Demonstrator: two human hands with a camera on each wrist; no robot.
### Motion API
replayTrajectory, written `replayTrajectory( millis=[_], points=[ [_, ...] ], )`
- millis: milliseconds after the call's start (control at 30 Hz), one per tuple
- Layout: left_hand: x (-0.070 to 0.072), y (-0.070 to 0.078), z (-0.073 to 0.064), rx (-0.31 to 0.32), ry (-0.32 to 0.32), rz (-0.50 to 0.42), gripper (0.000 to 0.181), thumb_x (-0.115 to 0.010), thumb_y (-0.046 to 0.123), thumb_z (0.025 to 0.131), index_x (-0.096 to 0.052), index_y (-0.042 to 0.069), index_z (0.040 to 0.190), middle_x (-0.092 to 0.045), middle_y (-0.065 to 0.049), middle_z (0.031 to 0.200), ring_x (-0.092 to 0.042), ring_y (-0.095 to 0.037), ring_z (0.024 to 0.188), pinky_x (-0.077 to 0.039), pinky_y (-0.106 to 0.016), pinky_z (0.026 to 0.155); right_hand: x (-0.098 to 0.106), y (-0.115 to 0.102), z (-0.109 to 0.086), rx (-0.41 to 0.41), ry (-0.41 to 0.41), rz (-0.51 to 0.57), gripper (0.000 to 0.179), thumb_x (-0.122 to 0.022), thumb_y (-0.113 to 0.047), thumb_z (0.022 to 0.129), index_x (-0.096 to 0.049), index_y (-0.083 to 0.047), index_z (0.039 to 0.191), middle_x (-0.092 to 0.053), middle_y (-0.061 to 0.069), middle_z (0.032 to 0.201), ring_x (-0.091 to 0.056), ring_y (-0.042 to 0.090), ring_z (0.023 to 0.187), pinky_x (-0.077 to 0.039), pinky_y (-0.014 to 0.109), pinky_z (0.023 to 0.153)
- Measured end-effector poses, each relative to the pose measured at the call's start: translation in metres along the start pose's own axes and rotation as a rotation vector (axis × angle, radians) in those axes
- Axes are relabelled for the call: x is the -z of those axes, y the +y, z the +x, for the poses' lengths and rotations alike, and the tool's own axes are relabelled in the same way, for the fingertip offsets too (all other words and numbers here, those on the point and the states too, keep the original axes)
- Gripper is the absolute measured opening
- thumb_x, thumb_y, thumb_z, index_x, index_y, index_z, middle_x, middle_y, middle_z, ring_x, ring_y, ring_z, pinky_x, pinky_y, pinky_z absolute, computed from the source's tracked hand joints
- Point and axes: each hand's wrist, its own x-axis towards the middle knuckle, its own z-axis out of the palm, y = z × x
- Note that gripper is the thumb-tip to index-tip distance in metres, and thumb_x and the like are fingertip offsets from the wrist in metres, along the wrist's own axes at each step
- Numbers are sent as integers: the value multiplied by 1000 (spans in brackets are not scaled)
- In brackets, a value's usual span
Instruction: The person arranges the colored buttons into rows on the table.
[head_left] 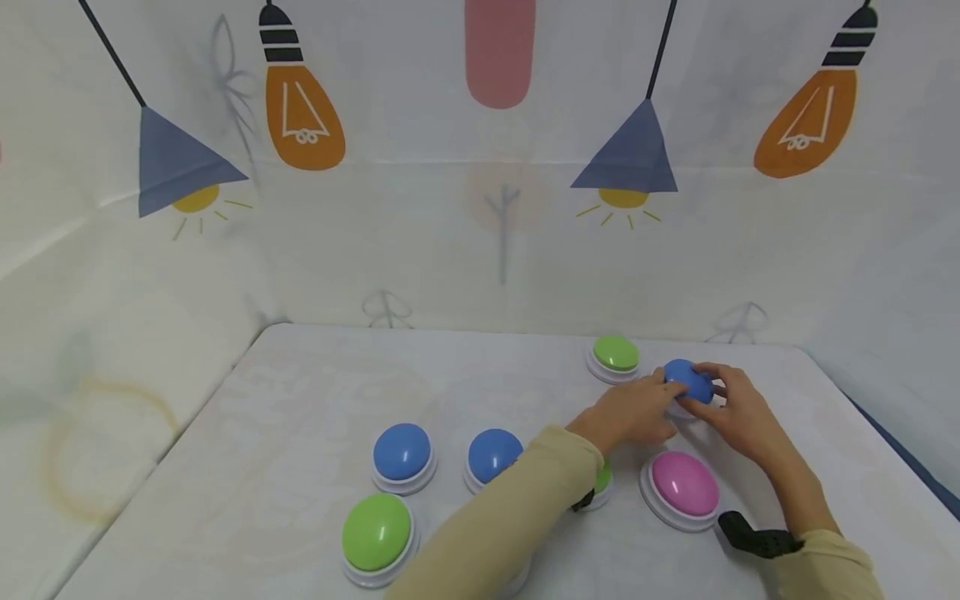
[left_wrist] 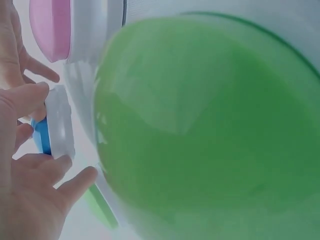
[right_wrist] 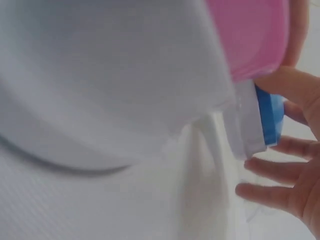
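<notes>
At the back right of the table, a push button with a blue dome and a white base is held between both hands. My left hand grips it from the left, its fingers at the dome and base. From the right, my right hand pinches it between thumb and fingers. The right wrist view shows the white base tilted, with the lower fingers of the right hand spread out. Just behind and left stands a green button. A pink button sits in front of the hands.
Two blue buttons and a large green button stand on the left half of the white table. Another green button is partly hidden under the left wrist. A patterned cloth wall rises behind the table.
</notes>
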Motion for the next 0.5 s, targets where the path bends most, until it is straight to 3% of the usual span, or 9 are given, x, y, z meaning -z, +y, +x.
replayTrajectory(
  millis=[100, 300, 500],
  points=[
    [1, 0, -2, -5, 8, 12, 62, -56, 40, 89, -26, 38, 143, -17, 7, 153, -22, -4, 136, -28, -20, 105, 3, -3, -2, -14, 4, 7, 72, -62, -40, 86, -34, 5, 135, -30, 34, 133, -40, 58, 111, -45, 59, 81],
    [7, 0, -8, -32, 53, 125, 65, -54, 41, 90, -19, 39, 145, -11, 7, 154, -20, -11, 138, -26, -25, 108, 12, -7, -7, 6, 79, 3, 68, -63, -40, 86, -38, 1, 135, -36, 31, 131, -42, 56, 109, -43, 63, 80],
    [17, 0, -16, -74, 101, 202, 65, -51, 40, 91, -16, 40, 146, -11, 8, 154, -22, -12, 137, -31, -27, 105, 20, -12, -11, 31, 128, 30, 64, -63, -36, 86, -40, -1, 135, -42, 29, 128, -43, 52, 110, -39, 65, 82]
  ],
)
